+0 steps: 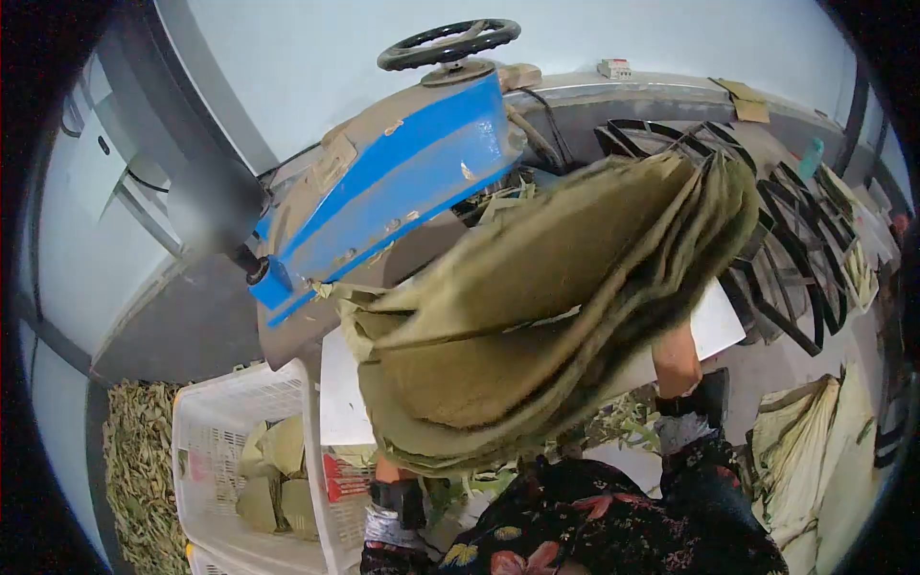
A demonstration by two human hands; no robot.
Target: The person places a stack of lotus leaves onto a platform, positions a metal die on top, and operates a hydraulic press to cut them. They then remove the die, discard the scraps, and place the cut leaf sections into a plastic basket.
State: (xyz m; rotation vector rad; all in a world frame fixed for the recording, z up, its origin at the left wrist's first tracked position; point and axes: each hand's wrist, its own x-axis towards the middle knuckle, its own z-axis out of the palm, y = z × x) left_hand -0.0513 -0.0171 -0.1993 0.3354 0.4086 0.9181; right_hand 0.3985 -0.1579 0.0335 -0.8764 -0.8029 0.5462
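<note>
A thick stack of large, olive-brown dried leaves (537, 297) is held up in front of me, its layers folded and fanned at the upper right. My right hand (678, 362) grips it from below on the right, with the fingers mostly hidden behind the leaves. At the lower left edge of the stack, only a small part of my left hand (391, 470) shows; its fingers are covered. Under the stack lies a white board (345, 407), scattered with green leaf scraps (628, 422).
Beyond the stack stands a blue machine (383, 206) with a black handwheel (450, 43). A white plastic crate (216, 407) at left holds folded leaf bundles. Leaf shreds (144, 470) pile at far left. Black metal frames (791, 259) and a pale sack (795, 450) lie right.
</note>
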